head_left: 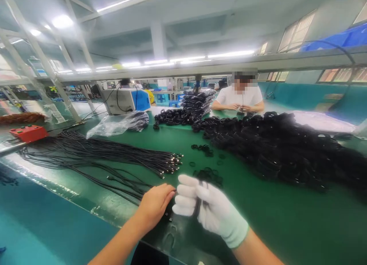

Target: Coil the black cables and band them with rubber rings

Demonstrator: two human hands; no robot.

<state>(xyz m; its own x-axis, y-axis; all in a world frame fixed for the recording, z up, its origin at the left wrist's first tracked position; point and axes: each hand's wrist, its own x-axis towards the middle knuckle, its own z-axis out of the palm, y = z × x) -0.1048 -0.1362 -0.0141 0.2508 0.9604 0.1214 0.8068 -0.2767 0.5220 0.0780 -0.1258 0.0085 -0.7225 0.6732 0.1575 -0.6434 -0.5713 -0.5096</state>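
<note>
My left hand [156, 204], bare, has its fingers closed at the near end of a loose group of black cables [114, 178]; a dark cable tip shows at its fingertips. Right beside it, my right hand [200, 204] wears a white glove. Its fingers are curled around a black strip or band [197, 205], whose exact kind is partly hidden. Just beyond the glove lies a small heap of black rings [210, 176]. A thicker bundle of black cables [123, 152] with metal plug ends stretches across the green table on the left.
A large pile of coiled black cables [275, 150] covers the right side. Behind the bundle sit a clear plastic bag [114, 125], a blue-and-grey machine [126, 100] and a red button box [28, 133]. Opposite sits a person [241, 96] with both hands at the table.
</note>
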